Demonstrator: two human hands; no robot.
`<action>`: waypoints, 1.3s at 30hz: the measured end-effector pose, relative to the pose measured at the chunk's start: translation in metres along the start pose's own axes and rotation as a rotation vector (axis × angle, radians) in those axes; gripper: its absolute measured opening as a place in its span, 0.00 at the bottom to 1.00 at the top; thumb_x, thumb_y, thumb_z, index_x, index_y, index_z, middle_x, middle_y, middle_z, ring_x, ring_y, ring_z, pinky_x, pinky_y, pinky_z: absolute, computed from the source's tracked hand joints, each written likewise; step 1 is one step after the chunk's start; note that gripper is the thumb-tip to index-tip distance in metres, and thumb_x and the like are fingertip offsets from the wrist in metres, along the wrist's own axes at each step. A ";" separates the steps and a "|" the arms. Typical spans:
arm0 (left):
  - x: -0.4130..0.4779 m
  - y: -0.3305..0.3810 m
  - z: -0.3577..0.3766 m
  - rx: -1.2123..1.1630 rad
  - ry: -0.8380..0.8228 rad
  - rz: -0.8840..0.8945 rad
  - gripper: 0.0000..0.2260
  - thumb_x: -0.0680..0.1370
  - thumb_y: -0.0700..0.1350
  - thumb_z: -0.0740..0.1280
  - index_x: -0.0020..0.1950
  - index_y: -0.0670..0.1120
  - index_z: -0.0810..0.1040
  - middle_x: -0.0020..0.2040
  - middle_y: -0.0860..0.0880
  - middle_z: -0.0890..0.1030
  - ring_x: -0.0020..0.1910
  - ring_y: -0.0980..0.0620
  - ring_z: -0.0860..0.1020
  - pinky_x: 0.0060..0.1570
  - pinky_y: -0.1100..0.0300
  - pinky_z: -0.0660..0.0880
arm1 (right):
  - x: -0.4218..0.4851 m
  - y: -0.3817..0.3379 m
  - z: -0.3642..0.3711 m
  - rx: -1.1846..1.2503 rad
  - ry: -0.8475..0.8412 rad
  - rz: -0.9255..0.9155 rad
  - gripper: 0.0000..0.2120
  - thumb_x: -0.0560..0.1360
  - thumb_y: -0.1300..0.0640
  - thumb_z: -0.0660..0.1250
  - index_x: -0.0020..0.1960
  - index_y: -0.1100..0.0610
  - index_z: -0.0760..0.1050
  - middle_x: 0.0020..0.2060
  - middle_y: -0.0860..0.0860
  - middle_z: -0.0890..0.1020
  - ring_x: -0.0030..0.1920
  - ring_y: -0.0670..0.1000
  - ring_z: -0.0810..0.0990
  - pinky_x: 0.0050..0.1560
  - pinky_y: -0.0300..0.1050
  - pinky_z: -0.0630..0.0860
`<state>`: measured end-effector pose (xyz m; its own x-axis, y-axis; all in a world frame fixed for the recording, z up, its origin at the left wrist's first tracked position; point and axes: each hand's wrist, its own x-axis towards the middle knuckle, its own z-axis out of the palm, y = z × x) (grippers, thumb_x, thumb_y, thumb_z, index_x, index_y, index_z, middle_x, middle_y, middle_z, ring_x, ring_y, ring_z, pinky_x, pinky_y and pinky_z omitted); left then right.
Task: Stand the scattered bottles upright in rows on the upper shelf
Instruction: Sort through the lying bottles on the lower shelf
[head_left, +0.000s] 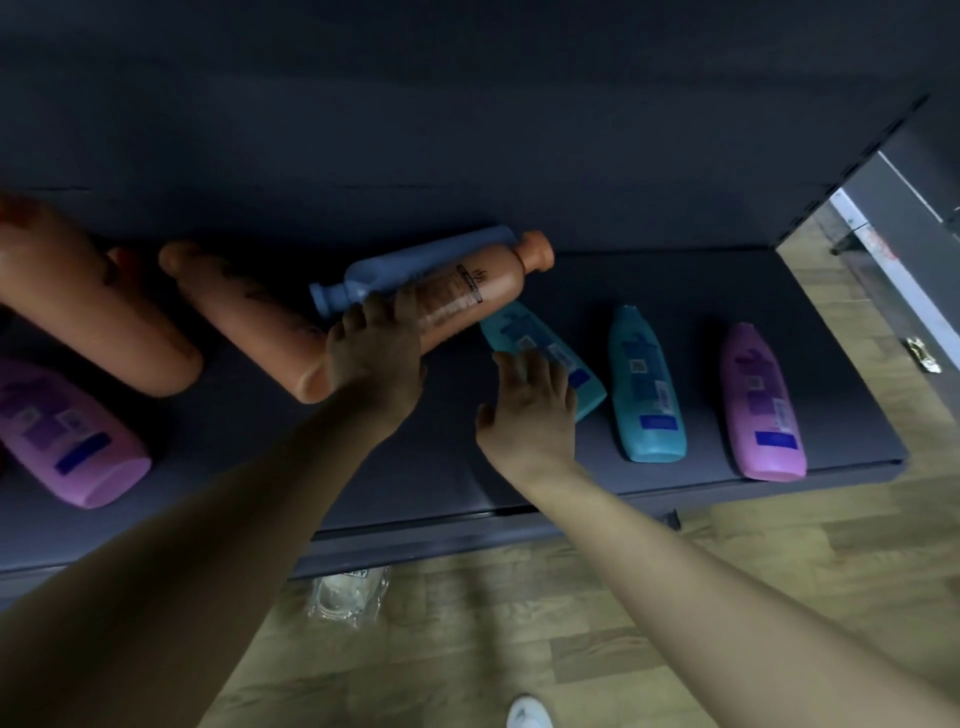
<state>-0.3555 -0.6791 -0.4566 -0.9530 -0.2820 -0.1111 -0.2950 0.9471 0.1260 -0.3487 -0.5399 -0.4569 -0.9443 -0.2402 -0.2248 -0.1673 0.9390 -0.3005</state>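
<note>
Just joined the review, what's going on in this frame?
A person is sorting bottles on a dark shelf. The left hand grips a labelled orange bottle, which slants across a blue bottle. The right hand, fingers spread, reaches over a teal bottle. A second teal bottle and a pink bottle sit further right. No tidy rows yet.

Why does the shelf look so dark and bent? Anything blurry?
Head view: the dark grey shelf lies in shadow, the wooden floor brighter; the wide lens bows the shelf edge; the far-left orange plastic bottle is blurred, the labelled orange bottle sharper.
</note>
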 end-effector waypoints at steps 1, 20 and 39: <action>0.001 0.000 0.002 0.031 -0.004 -0.003 0.38 0.75 0.48 0.69 0.77 0.45 0.50 0.72 0.38 0.63 0.68 0.37 0.65 0.62 0.46 0.66 | -0.002 0.000 0.002 -0.006 0.002 -0.007 0.26 0.78 0.54 0.61 0.74 0.53 0.58 0.72 0.55 0.60 0.72 0.58 0.57 0.71 0.52 0.55; -0.011 0.025 0.024 -0.201 0.055 -0.146 0.27 0.67 0.56 0.73 0.60 0.45 0.72 0.52 0.41 0.79 0.49 0.39 0.78 0.42 0.54 0.71 | -0.030 0.033 -0.017 0.004 0.051 -0.022 0.27 0.76 0.57 0.63 0.72 0.57 0.61 0.68 0.59 0.65 0.67 0.61 0.61 0.69 0.51 0.58; -0.064 0.170 -0.007 -0.576 -0.044 0.091 0.26 0.73 0.56 0.68 0.68 0.52 0.66 0.54 0.48 0.79 0.55 0.43 0.77 0.50 0.54 0.72 | -0.035 0.114 -0.069 1.094 0.129 0.321 0.21 0.69 0.48 0.71 0.58 0.54 0.69 0.51 0.50 0.79 0.53 0.52 0.79 0.53 0.48 0.77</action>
<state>-0.3455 -0.5013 -0.4208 -0.9761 -0.1851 -0.1136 -0.2139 0.7284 0.6510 -0.3541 -0.4078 -0.4192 -0.9314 0.0579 -0.3595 0.3631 0.2202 -0.9054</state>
